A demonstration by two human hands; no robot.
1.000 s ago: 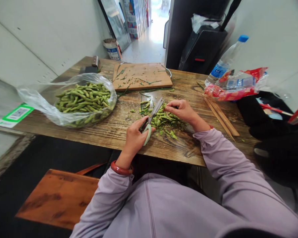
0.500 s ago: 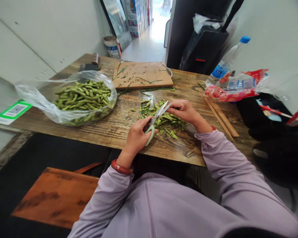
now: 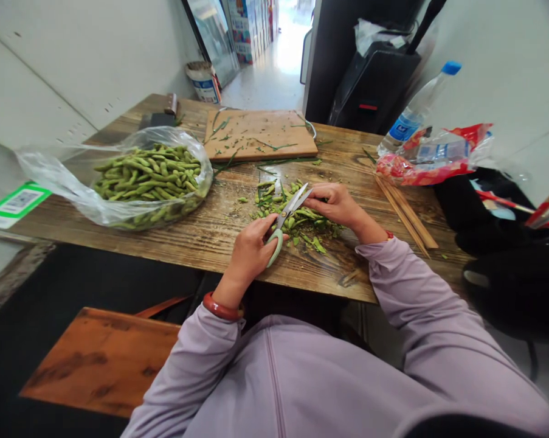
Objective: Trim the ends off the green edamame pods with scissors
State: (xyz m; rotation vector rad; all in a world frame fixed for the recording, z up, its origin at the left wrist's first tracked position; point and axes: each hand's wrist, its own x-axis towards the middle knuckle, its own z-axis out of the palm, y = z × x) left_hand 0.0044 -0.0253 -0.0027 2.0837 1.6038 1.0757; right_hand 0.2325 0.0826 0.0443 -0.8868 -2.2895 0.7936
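Note:
My left hand (image 3: 250, 248) is closed around the pale green handles of a pair of scissors (image 3: 292, 204). The slightly parted blades point away from me and to the right. Close to the blade tips is my right hand (image 3: 337, 204), thumb and fingers pinched together; whatever small thing they hold is hidden. Below both hands, a loose heap of green soybean pods (image 3: 313, 231) and clipped bits is spread on the wooden table (image 3: 210, 240). To the left, a clear plastic bag (image 3: 85, 204) lies open, full of whole soybean pods (image 3: 146, 173).
A cutting board (image 3: 260, 135) with green scraps lies at the back. On the right are wooden chopsticks (image 3: 406, 213), a water bottle (image 3: 406, 125) and a red-and-clear plastic package (image 3: 420, 173). A black bag (image 3: 456, 207) sits beyond them. Below left is a wooden stool (image 3: 105, 359).
The whole view has shifted slightly. Both hands stay beside the scissors over the heap, and the blades look a little more apart than before.

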